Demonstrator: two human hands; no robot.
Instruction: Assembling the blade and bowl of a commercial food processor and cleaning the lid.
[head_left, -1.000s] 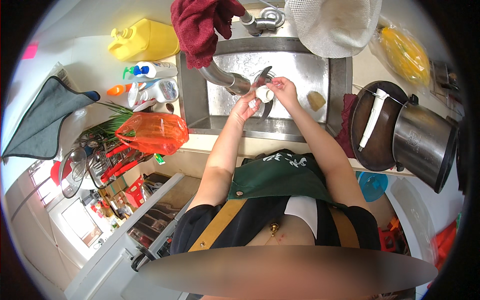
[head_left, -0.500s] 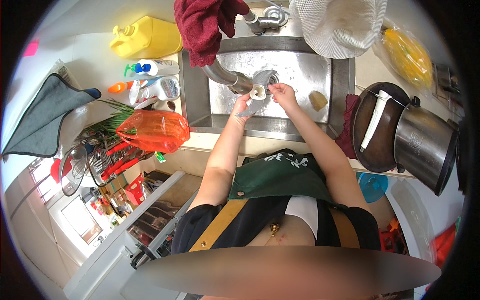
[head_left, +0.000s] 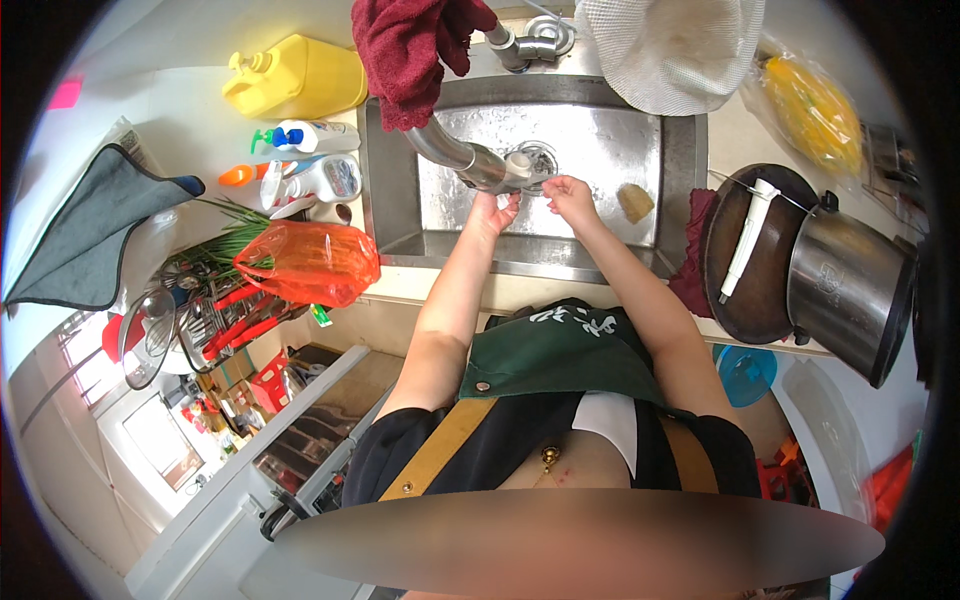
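Over the steel sink (head_left: 440,240), beneath the curved faucet spout (head_left: 447,150), is a chopper blade with a white hub (head_left: 518,163) and grey, thin blades. My left hand (head_left: 494,212) holds it from below, fingers curled upward; the spout hides part of the blade and of the grip. On the right, my right hand (head_left: 568,196) has thumb and fingertips pinched at the outer edge of the blade. Whether water is running is hard to make out. Behind the blade shows the round drain (head_left: 543,152). A yellowish sponge (head_left: 635,203) lies on the sink floor.
A dark red cloth (head_left: 415,60) drapes over the faucet. Left of the sink stand a yellow jug (head_left: 300,78), bottles (head_left: 325,178) and a red plastic bag (head_left: 310,262). On the right are a white mesh basket (head_left: 675,50), a dark round board (head_left: 745,300) and a steel pot (head_left: 845,290).
The chopper blade has turned, its hub now pointing up and away rather than toward me. My left hand has shifted slightly right; my right hand has dropped a little.
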